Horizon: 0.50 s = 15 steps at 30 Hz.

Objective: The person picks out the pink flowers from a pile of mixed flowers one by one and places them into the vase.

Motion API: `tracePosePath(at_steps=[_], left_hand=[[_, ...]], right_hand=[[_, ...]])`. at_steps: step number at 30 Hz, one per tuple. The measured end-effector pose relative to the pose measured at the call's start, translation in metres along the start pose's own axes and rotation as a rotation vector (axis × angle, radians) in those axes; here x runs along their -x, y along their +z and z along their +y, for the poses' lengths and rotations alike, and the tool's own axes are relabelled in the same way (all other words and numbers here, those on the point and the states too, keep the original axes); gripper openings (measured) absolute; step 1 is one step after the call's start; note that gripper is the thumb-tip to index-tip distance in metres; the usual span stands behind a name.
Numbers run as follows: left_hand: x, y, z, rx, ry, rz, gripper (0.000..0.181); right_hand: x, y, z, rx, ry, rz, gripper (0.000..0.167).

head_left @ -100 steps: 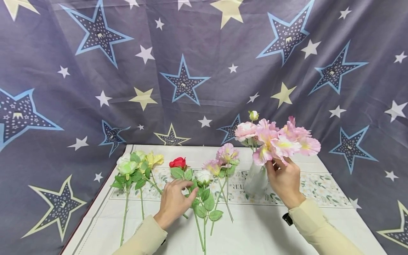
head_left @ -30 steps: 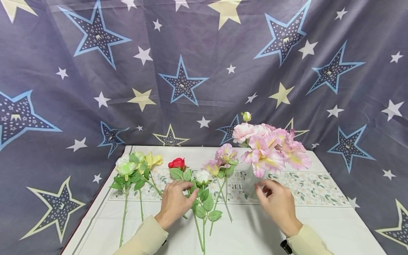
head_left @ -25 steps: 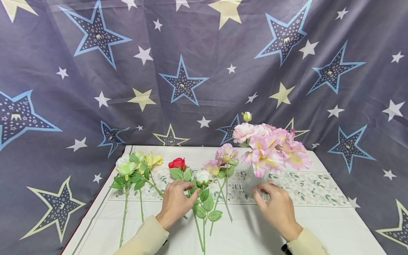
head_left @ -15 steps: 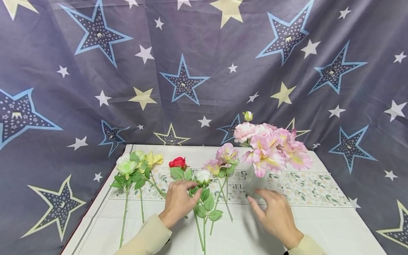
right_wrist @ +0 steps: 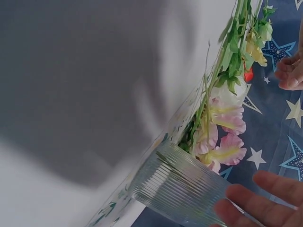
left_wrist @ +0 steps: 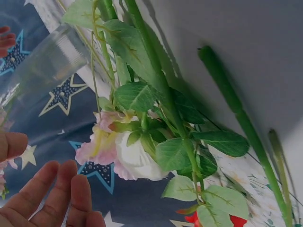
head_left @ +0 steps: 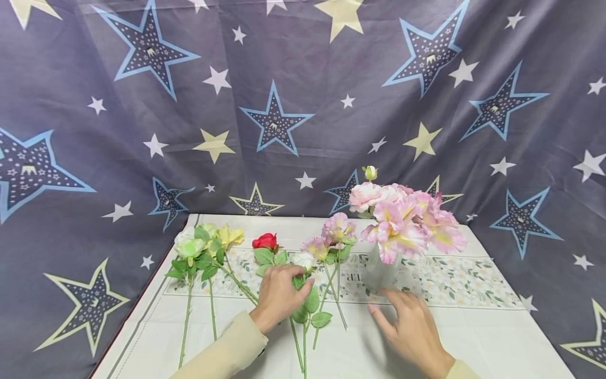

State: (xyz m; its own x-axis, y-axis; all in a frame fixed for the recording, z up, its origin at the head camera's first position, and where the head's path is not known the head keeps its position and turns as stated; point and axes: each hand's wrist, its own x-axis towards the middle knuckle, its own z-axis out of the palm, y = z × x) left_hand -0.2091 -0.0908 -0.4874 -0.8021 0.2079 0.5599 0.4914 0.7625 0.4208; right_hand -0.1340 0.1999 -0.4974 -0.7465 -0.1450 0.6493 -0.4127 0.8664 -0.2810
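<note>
A ribbed clear vase (head_left: pixel 381 271) stands at the right of the table, holding several pink flowers (head_left: pixel 402 221) and a small bud (head_left: pixel 371 172). Just in front of it is my right hand (head_left: pixel 412 329), fingers loosely spread, gripping nothing. In the right wrist view its fingers (right_wrist: pixel 265 203) appear beside the vase's wall (right_wrist: pixel 182 187); contact is unclear. My left hand (head_left: pixel 281 295) hovers over a white rose (head_left: pixel 303 260), partly hiding its leaves. In the left wrist view the relaxed fingers (left_wrist: pixel 52 194) are apart from the white rose (left_wrist: pixel 137 156) and grasp nothing.
Left on the table lie pale green-white roses (head_left: pixel 189 246) and a yellow flower (head_left: pixel 231 235). A red rose (head_left: pixel 265 241) and pink-yellow irises (head_left: pixel 338 227) lie mid-table. A floral runner (head_left: pixel 454 281) crosses the white cloth, with a starry curtain (head_left: pixel 303 63) behind.
My right hand has let go of a pink flower and come down and nearer, past the vase. The pink flowers sit lower there. My left hand has shifted slightly right.
</note>
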Motion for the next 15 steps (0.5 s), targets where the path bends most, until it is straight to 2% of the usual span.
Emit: tracePosePath(at_steps=[7,15], left_hand=[[-0.006,0.009,0.005,-0.010,0.021,-0.013,0.020],[-0.014,0.020,0.011,-0.032,0.011,-0.073,0.021]], right_hand=[[0.004,-0.001,0.001,-0.006,0.002,0.000,0.033],[0.007,0.001,0.001,-0.001,0.013,-0.007,0.035]])
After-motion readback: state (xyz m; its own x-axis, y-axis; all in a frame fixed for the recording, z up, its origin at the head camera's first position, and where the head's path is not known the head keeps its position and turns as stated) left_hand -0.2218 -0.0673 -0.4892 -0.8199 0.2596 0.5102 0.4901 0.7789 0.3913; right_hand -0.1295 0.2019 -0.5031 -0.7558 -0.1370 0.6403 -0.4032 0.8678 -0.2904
